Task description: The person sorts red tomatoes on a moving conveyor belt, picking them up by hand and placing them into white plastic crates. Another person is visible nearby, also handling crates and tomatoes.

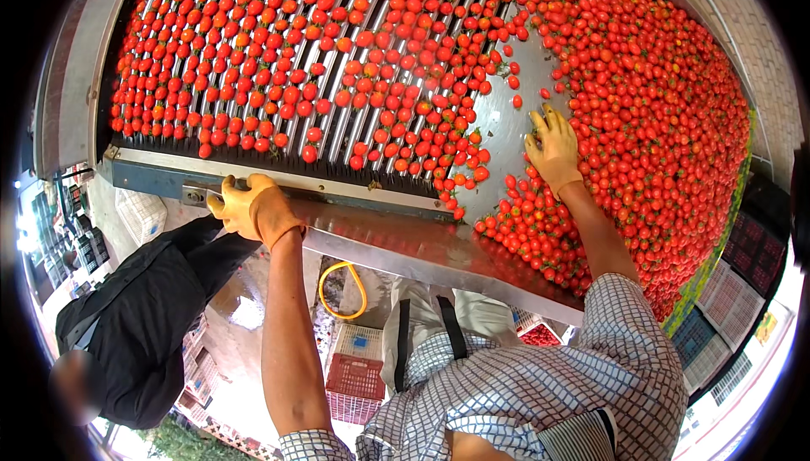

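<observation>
My right hand, in a yellow rubber-coated glove, lies with spread fingers on a smooth metal plate. It is at the edge of a big heap of cherry tomatoes and grasps none of them. Left of the plate, more tomatoes lie in rows on a roller conveyor with shiny metal rollers. My left hand, gloved the same way, curls over the machine's side rail near a bolted bracket. The undersides of its fingers are hidden.
A person in black clothes stands at the left, close to the machine. Below the metal ledge, a yellow hose loops over the wet floor. Plastic crates are stacked behind me, with others at the right.
</observation>
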{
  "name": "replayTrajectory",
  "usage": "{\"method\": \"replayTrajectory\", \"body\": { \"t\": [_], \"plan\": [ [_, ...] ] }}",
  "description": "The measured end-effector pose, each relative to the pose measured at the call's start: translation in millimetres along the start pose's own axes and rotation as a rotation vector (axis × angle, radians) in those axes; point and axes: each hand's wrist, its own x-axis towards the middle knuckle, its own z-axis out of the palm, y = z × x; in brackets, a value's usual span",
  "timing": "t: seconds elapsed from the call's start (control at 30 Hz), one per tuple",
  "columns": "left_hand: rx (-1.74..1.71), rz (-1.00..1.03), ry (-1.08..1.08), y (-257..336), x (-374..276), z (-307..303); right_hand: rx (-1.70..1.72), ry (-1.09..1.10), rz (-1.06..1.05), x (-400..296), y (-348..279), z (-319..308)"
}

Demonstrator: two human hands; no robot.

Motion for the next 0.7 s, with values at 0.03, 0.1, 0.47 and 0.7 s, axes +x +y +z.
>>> {"method": "replayTrajectory", "body": {
  "t": [0.03,0.1,0.47,0.7],
  "plan": [
    [0.001,0.0,0.007,-0.9,-0.8,1.2,0.01,-0.026,-0.023,-8.1,-4.3,-3.1],
    [0.002,0.01,0.015,-1.7,-3.7,3.4,0.026,-0.073,-0.068,-22.6,-10.4,-9.8],
    [0.029,0.133,0.153,4.8,-35.0,11.8,0.135,-0.217,-0.358,-82.5,-43.7,-21.0],
    [0.529,0.338,-0.063,-26.7,-49.0,23.9,0.257,-0.315,-0.495,-80.6,-124.8,-28.7]
  ]
}}
